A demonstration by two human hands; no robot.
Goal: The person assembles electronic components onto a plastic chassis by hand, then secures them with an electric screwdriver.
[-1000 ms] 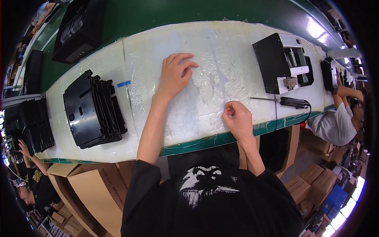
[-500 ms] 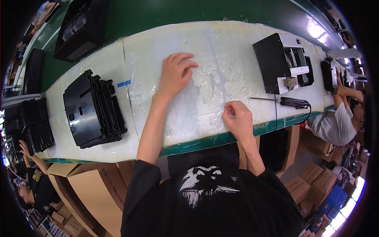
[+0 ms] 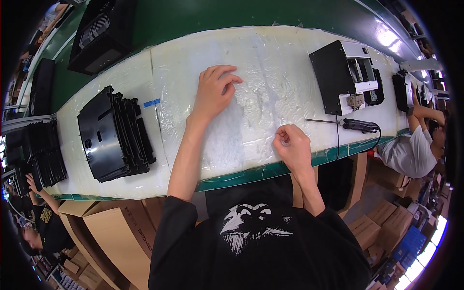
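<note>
My left hand [image 3: 215,92] rests on the clear plastic film over the white work surface [image 3: 232,53]. Its fingers are loosely bent and apart, with nothing in them. Close to the front edge, my right hand [image 3: 294,146] is closed in a pinch, thumb against forefinger; anything between the tips is too small to make out. To the right of that hand lies a black corded power screwdriver [image 3: 357,125], its long thin bit pointing left toward the fingers. Beyond it stands a black and white device housing [image 3: 331,77] with a metal bracket. Neither hand touches these.
Several black plastic panels [image 3: 104,137] are stacked at left, beside a piece of blue tape [image 3: 152,102]. More black parts [image 3: 46,150] lie farther left. A large black box [image 3: 104,41] stands on the green belt [image 3: 203,14]. Cardboard boxes [image 3: 116,227] sit below the table; co-workers are at both sides.
My right hand has shifted very slightly to the right; my left has barely moved. The black box on the belt has slid a little rightward. A co-worker's hand at far left has moved.
</note>
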